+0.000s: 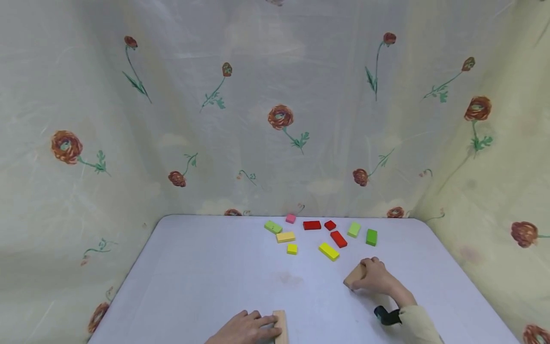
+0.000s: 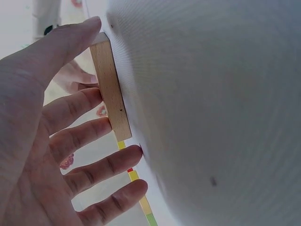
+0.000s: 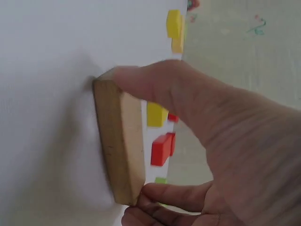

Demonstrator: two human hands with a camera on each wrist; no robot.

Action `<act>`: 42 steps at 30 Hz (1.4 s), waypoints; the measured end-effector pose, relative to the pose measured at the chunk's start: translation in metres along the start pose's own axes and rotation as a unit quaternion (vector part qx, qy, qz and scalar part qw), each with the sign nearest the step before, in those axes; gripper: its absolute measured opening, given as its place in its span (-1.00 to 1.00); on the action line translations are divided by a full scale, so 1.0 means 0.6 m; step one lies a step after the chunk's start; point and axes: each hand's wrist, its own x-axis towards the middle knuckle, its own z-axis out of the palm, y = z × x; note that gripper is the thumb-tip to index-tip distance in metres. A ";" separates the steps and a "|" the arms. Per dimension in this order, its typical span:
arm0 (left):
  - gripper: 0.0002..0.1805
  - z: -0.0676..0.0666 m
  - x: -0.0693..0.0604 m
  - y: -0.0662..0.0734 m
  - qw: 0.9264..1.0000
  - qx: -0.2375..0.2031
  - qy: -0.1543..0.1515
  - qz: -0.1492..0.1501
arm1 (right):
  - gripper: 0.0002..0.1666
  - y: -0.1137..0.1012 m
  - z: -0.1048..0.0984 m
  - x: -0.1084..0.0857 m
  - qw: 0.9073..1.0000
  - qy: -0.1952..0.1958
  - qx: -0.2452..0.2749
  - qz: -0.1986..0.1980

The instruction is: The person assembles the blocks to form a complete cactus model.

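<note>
At the table's near edge, my left hand [image 1: 246,328] touches a plain wooden block [image 1: 281,328] with fairly straight fingers. In the left wrist view, index and middle fingertips meet the side of that block [image 2: 112,92], while the thumb lies by its upper end. The ring and little fingers extend past its lower end. Farther right, my right hand [image 1: 378,277] grips a second wooden block [image 1: 354,276] between thumb and fingertips at opposite ends, seen closely in the right wrist view [image 3: 120,143]. That block is tilted; whether it touches the table I cannot tell.
Several small coloured blocks lie scattered toward the back of the white table [image 1: 193,272], among them a yellow block [image 1: 328,251], a red block [image 1: 338,239], a green block [image 1: 371,237] and a pink block [image 1: 290,218]. A flowered cloth [image 1: 258,157] hangs behind and at both sides.
</note>
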 end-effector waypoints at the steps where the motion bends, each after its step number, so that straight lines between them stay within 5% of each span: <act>1: -0.39 0.000 -0.001 0.000 1.000 -0.001 -0.001 0.000 | 0.01 -0.006 0.002 -0.003 1.000 -0.005 0.000 0.000; 9: -0.39 0.005 -0.004 -0.003 1.000 0.022 0.012 0.016 | 0.02 -0.066 0.037 -0.024 0.999 -0.028 -0.002 -0.027; 21: -0.35 0.003 -0.003 -0.001 0.999 0.037 -0.012 0.000 | -0.04 -0.156 0.082 -0.020 0.995 -0.032 0.033 -0.084; 42: -0.33 0.000 -0.004 -0.001 0.999 0.026 -0.016 -0.010 | -0.06 -0.225 0.130 0.027 0.965 -0.104 0.087 -0.223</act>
